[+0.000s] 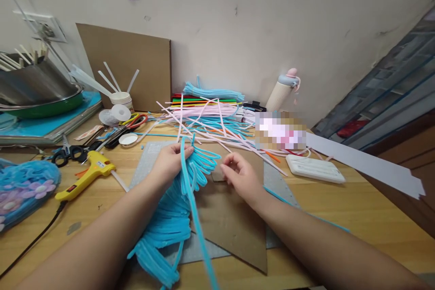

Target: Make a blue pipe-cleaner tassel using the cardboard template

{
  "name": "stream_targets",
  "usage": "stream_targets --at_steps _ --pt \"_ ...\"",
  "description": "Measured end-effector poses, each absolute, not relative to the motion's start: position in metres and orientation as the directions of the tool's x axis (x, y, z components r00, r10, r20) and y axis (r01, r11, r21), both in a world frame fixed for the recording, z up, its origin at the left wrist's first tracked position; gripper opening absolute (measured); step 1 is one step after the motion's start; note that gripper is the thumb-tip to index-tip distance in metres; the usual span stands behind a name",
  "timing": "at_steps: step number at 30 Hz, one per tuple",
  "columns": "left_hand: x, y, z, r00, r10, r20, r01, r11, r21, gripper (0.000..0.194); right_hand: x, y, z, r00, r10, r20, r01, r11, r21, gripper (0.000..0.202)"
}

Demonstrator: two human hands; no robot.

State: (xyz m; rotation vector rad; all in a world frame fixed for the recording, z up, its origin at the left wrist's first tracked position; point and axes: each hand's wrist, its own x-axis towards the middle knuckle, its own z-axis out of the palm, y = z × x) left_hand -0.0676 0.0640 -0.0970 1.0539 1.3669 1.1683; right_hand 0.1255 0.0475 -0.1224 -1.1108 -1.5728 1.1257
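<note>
My left hand (pixel 176 158) is closed on the top of a bundle of looped blue pipe cleaners (pixel 170 222), which hangs down toward the table's front edge. One long blue strand runs from beside my left thumb down to the bottom of the view. To the right of the loops, my right hand (pixel 238 174) is raised with its fingers curled and the thumb near the index finger. Whether anything thin is between those fingertips cannot be made out. Below both hands a brown cardboard piece (pixel 234 222) lies on a grey cutting mat (pixel 212 251).
A yellow glue gun (pixel 86 176), black scissors (pixel 70 152) and a blue fluffy piece with flowers (pixel 27 188) are at left. Coloured pipe cleaners (pixel 204 111) are piled behind my hands. A white power strip (pixel 315 168) and a bottle (pixel 282 90) are at right.
</note>
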Motion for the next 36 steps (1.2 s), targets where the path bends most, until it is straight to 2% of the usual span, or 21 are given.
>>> stream_targets --at_steps 2,4,9,12,15,17,21,27,36 --pt "-0.068 0.066 -0.099 -0.121 0.981 -0.153 -0.048 0.149 0.988 0.036 0.125 0.043 -0.121 -0.339 0.888 0.310 0.298 0.414 -0.860 0.008" --pt "-0.066 0.066 -0.100 -0.097 0.980 -0.176 -0.103 0.166 0.981 0.036 0.125 0.040 -0.119 -0.437 0.805 0.400 0.337 0.559 -0.757 0.015" --pt "-0.062 0.061 -0.094 0.031 0.964 -0.265 -0.222 0.265 0.938 0.031 0.126 0.041 -0.121 -0.451 0.746 0.490 0.400 0.660 -0.636 0.033" --pt "-0.060 0.060 -0.092 0.057 0.962 -0.266 -0.242 0.271 0.932 0.025 0.129 0.043 -0.124 -0.468 0.695 0.547 0.446 0.719 -0.533 0.027" --pt "-0.058 0.061 -0.093 0.022 0.959 -0.282 -0.244 0.278 0.929 0.024 0.130 0.041 -0.127 -0.527 0.623 0.577 0.508 0.776 -0.374 0.019" --pt "-0.057 0.062 -0.095 0.001 0.955 -0.297 -0.252 0.288 0.924 0.024 0.129 0.040 -0.128 -0.543 0.598 0.590 0.532 0.788 -0.309 0.017" --pt "-0.064 0.066 -0.099 0.061 0.955 -0.290 -0.259 0.295 0.920 0.025 0.127 0.040 -0.128 -0.496 0.625 0.603 0.584 0.754 -0.301 0.017" --pt "-0.084 0.073 -0.108 0.282 0.854 -0.438 -0.090 0.478 0.874 0.028 0.128 0.044 -0.127 -0.440 0.651 0.618 0.616 0.720 -0.320 0.017" --pt "-0.077 0.071 -0.109 0.266 0.894 -0.361 -0.206 0.419 0.884 0.020 0.129 0.049 -0.133 -0.454 0.680 0.576 0.653 0.693 -0.304 0.015"
